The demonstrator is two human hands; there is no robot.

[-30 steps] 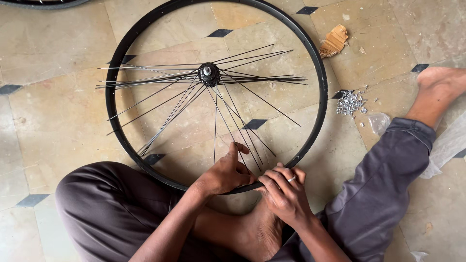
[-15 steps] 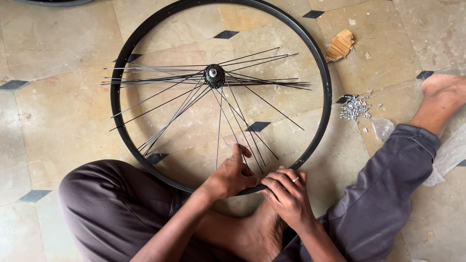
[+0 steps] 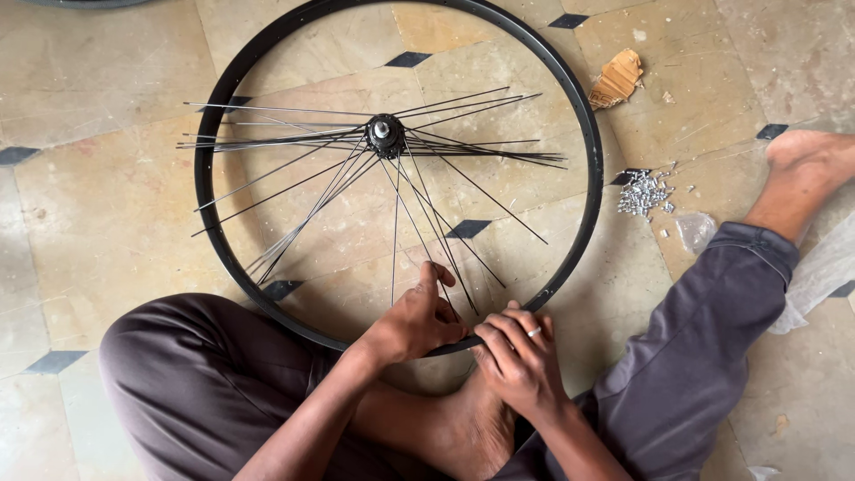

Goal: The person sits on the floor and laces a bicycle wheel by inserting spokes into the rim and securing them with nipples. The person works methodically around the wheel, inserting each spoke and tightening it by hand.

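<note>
A black bicycle wheel rim lies flat on the tiled floor, with a metal hub inside it and several thin loose spokes fanning out from the hub. My left hand sits inside the rim at its near edge, fingers pinching the end of a spoke. My right hand, with a ring on one finger, grips the rim's near edge from outside, right beside the left hand. I sit on the floor with my legs around the rim.
A small pile of silver spoke nipples lies on the floor right of the rim. A torn piece of brown cardboard is farther back. Clear plastic wrap lies by my right leg.
Both hands stay at the rim's near edge. My left fingers have shifted slightly on the spoke end, and the view has drifted a little.
</note>
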